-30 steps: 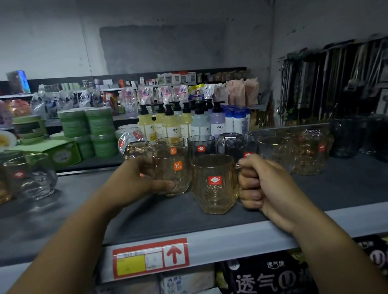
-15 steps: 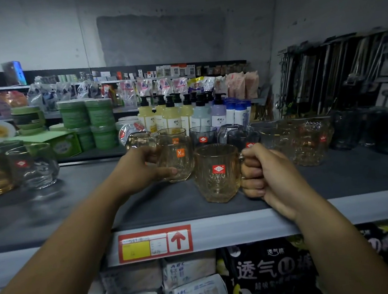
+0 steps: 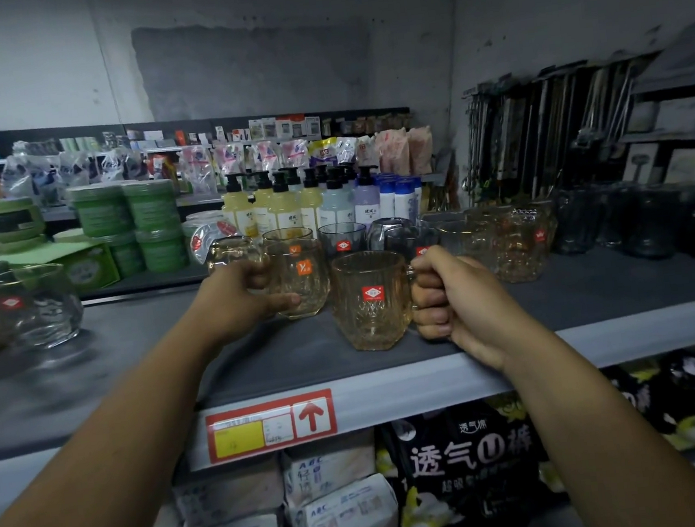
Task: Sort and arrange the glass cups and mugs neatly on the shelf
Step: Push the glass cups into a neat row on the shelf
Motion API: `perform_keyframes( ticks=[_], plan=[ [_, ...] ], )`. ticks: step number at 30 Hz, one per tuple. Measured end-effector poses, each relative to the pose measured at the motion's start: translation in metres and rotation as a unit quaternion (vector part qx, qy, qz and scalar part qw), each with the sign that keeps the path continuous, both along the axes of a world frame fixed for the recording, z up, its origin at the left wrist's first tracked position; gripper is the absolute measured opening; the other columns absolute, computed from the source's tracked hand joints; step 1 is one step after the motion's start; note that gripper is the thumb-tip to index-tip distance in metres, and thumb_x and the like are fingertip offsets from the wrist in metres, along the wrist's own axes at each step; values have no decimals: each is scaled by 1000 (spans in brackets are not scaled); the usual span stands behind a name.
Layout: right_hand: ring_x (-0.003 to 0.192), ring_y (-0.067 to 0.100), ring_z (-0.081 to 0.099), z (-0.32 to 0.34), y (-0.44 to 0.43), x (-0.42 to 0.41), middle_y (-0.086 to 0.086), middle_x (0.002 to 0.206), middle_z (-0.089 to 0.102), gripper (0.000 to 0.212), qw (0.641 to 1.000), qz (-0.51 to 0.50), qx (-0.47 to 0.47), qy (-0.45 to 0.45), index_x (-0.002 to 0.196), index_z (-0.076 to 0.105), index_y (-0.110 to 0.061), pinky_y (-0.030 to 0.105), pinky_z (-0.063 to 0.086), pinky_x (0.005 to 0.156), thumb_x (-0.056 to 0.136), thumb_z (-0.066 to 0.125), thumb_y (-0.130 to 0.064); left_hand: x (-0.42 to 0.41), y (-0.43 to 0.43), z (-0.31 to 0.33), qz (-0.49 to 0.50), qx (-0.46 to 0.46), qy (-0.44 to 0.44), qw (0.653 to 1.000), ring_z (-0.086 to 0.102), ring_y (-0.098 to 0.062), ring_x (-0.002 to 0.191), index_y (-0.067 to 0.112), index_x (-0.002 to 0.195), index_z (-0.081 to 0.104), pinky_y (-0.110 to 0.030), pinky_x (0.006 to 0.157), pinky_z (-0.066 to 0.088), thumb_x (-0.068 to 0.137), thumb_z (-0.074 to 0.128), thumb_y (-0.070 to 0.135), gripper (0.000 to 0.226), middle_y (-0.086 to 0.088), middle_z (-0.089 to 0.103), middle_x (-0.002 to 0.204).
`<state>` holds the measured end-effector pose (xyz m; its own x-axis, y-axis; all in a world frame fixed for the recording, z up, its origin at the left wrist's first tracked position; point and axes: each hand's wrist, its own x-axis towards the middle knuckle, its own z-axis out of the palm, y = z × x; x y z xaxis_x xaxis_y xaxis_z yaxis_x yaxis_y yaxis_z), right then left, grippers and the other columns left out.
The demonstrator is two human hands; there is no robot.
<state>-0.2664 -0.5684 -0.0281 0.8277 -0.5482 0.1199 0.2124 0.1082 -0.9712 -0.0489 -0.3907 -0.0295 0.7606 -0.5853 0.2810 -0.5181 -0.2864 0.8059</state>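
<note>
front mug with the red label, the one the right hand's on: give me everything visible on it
The red-label mug is clear glass with a pale amber tint. It has a smooth upper band, a cut diamond pattern below and a faceted base. A red sticker with a white logo faces the camera. It is empty and upright, near the front edge of the grey shelf, ahead of the other glasses. The right hand grips its handle, hiding it. The orange-label mug stands close on its left; contact is unclear.
</note>
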Motion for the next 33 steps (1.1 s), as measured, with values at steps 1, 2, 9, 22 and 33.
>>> perform_keyframes(
  ticks=[1, 2, 9, 22, 33],
  plan=[
    [51, 13, 14, 0, 0, 0, -2, 60, 17, 44, 1000, 0, -2, 2, 59, 27, -26, 28, 10, 50, 98, 49, -22, 0, -1, 0, 1, -3, 2, 1000, 72, -22, 98, 9, 135, 61, -43, 89, 61, 62, 94, 31, 83, -2, 71, 112],
    [50, 13, 15, 0, 0, -1, -2, 60, 18, 44, 1000, 0, -4, 5, 59, 28, -26, 28, 10, 50, 98, 49, -22, 0, -2, 0, 3, -5, 2, 1000, 72, -22, 97, 8, 137, 60, -42, 89, 61, 65, 94, 27, 82, -3, 70, 112],
    [52, 14, 14, 1, -3, 0, -1, 64, 15, 41, 1000, 11, 15, 8, 64, 26, -27, 27, 13, 47, 96, 51, -24, -7, 2, 9, 69, 38, -81, 994, 68, -22, 101, 9, 134, 59, -36, 93, 54, 75, 87, 47, 75, -3, 71, 110],
    [46, 12, 13, 22, -55, -73, -2, 60, 18, 41, 995, 43, 32, -81, 59, 30, -24, 25, 12, 46, 95, 50, -24, -169, -56, 28, -226, -90, -3, 970, 69, 8, 101, 26, 125, 59, -8, 84, 53, 79, 76, 31, 50, 17, 75, 111],
    [65, 15, 64, 17, -195, -174, 0, 113, 60, 27, 965, -122, -230, -31, 123, 54, -26, 35, 56, 61, 98, 61, -19, -272, -227, 9, -126, -150, 5, 981, 72, -8, 103, 27, 124, 65, -33, 91, 60, 74, 90, 22, 56, 9, 76, 111]
  ],
)
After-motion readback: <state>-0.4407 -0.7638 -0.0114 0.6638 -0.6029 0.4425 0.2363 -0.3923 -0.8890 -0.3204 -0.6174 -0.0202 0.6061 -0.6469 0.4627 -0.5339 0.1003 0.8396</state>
